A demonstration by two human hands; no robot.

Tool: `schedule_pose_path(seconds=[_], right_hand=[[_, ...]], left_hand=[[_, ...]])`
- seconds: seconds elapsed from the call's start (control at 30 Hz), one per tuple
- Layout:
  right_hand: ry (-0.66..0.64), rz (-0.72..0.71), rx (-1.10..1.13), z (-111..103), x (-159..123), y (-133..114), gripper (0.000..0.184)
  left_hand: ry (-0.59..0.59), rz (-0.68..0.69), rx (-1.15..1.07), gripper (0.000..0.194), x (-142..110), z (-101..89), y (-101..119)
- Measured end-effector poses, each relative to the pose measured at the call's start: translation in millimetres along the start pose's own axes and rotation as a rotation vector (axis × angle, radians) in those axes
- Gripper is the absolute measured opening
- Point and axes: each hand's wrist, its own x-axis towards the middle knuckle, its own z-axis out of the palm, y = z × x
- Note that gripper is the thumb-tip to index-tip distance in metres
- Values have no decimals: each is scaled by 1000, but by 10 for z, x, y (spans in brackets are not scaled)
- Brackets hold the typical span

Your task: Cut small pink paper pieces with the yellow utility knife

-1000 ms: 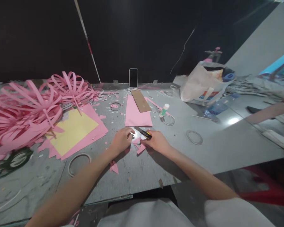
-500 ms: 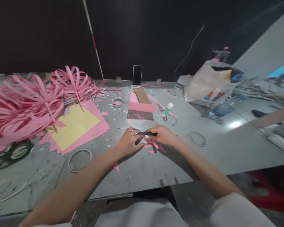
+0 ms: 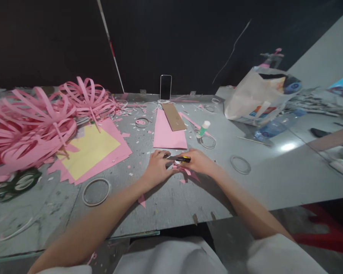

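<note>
My right hand (image 3: 200, 162) is closed around a utility knife (image 3: 185, 159) with a black and yellow handle. Its grey blade points left, toward my left hand (image 3: 157, 167). That hand rests on the table with thumb and fingers apart, curved around the blade end. Small pink paper scraps (image 3: 188, 172) lie between and under both hands, close to the left thumb. Just beyond, a pink paper sheet (image 3: 168, 139) lies flat, with a brown cardboard strip (image 3: 174, 117) slanting across its right part.
Pink paper-strip shapes (image 3: 42, 118), yellow paper (image 3: 91, 152) on pink sheets and dark green scissors (image 3: 17, 184) are left. A phone (image 3: 165, 87) stands at the back. A glue stick (image 3: 203, 128), tape rings (image 3: 240, 164), a bottle (image 3: 274, 129) and a bag (image 3: 242, 99) are right.
The near part of the pink sheet, raised and folded over the cardboard before, now lies flat, uncovering the strip. Both hands stay nearly in place, with the knife still in the right.
</note>
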Motion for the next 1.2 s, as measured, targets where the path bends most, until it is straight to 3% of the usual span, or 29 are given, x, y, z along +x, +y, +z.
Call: schedule_pose_path(seconds=[0.23, 0.7, 0.83, 1.0, 1.2], right_hand=[[-1, -7, 40, 11, 5, 14, 21], [-3, 18, -88, -12, 0, -30, 24], [-6, 23, -81, -7, 4, -20, 25], [-6, 19, -51, -12, -1, -26, 26], [-18, 20, 8, -18, -4, -42, 30]], left_hand=[[9, 5, -30, 8, 64, 6, -36], [33, 137, -92, 14, 79, -1, -76], [99, 66, -81, 18, 82, -36, -184], [267, -55, 94, 21, 38, -99, -285], [420, 28, 228, 37, 32, -189, -226]])
